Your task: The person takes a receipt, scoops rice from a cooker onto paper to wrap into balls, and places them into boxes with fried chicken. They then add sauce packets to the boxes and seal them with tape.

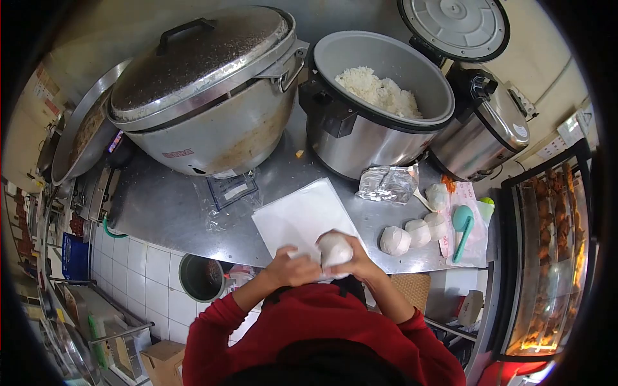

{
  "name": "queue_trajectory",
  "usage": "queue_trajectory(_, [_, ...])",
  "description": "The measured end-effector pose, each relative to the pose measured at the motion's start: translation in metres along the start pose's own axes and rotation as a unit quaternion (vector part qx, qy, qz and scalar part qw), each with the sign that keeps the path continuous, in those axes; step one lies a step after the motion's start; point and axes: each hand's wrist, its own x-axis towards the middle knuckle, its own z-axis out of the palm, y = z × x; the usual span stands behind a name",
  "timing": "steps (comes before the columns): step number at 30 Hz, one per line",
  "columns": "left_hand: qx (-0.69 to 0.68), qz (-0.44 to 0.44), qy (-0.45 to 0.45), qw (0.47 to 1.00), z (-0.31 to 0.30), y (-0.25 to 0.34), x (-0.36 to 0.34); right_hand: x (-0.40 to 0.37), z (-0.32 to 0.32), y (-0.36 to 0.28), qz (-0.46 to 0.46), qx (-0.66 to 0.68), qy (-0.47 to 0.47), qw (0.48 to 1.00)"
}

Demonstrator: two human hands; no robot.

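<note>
Near the front edge of the metal table, my right hand (354, 260) is wrapped round a white paper-wrapped bundle (335, 249). My left hand (293, 267) is just left of it, its fingers curled; what they hold, if anything, is too small to tell. Under and behind the hands lies a stack of white paper sheets (302, 215). To the right, several similar wrapped bundles (395, 240) stand in a slanting row. A teal scoop (462, 220) rests on pink and white packaging beside them. Crumpled foil (388, 184) lies behind the row.
An open cooker (328, 138) with white rice (378, 92) stands at the back, beside a large lidded pot (212, 138). A closed cooker (476, 141) is further right. A lit glass food case (547, 257) borders the table's right end. Clear plastic bags (222, 217) lie left of the paper.
</note>
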Motion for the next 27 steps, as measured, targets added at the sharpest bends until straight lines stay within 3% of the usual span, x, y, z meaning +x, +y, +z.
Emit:
queue_trajectory(2, [0.026,0.153,0.093,0.984,-0.011,-0.001,0.014,0.0,-0.004,-0.006,0.02,-0.07,-0.155,0.985])
queue_trajectory(3, [0.045,0.169,0.204,0.963,0.005,0.004,0.013,-0.001,-0.004,-0.006,0.06,-0.036,-0.199,0.978])
queue_trajectory(5, [-0.016,0.129,0.147,0.981,0.034,0.002,-0.056,-0.003,-0.002,-0.012,0.134,0.034,-0.243,0.96])
queue_trajectory(7, [-0.078,0.075,0.095,0.99,0.015,0.002,-0.022,-0.012,0.004,-0.026,0.198,0.114,-0.233,0.945])
queue_trajectory(8, [-0.107,0.046,0.071,0.991,0.005,0.002,-0.004,-0.01,0.002,-0.018,0.109,0.08,-0.222,0.966])
queue_trajectory(9, [-0.183,-0.057,0.004,0.982,-0.005,-0.001,0.003,-0.014,0.001,-0.016,0.11,0.087,-0.196,0.971])
queue_trajectory(11, [-0.225,-0.229,0.013,0.947,-0.017,0.002,0.044,-0.02,-0.004,-0.014,0.076,0.108,-0.132,0.982])
queue_trajectory(12, [-0.195,-0.302,0.089,0.929,-0.016,0.004,0.067,-0.021,-0.007,-0.012,0.042,0.123,-0.093,0.987])
queue_trajectory(15, [-0.054,-0.453,0.109,0.883,0.006,-0.005,0.06,-0.032,-0.02,-0.013,-0.027,0.197,0.032,0.98])
queue_trajectory(16, [-0.176,-0.498,0.142,0.837,0.013,0.001,0.067,-0.034,-0.025,-0.014,-0.045,0.225,0.072,0.971])
queue_trajectory(18, [-0.402,-0.563,0.194,0.696,0.027,0.023,0.081,-0.03,-0.031,-0.011,-0.119,0.019,0.18,0.976])
queue_trajectory(19, [-0.547,-0.513,0.184,0.635,0.042,0.029,0.076,-0.025,-0.034,-0.006,-0.148,-0.073,0.209,0.964])
queue_trajectory(20, [-0.577,-0.522,0.171,0.605,0.048,0.041,0.081,-0.019,-0.035,-0.006,-0.176,-0.166,0.236,0.941])
queue_trajectory(21, [-0.605,-0.527,0.159,0.575,0.056,0.053,0.089,-0.021,-0.027,-0.006,-0.087,-0.132,0.206,0.966])
queue_trajectory(24, [-0.677,-0.551,0.158,0.461,0.079,0.051,0.081,-0.013,-0.031,0.015,-0.124,-0.305,0.156,0.931])
queue_trajectory(27, [-0.751,-0.57,0.142,0.302,0.088,0.033,0.081,-0.02,-0.046,-0.025,0.008,-0.571,0.064,0.818])
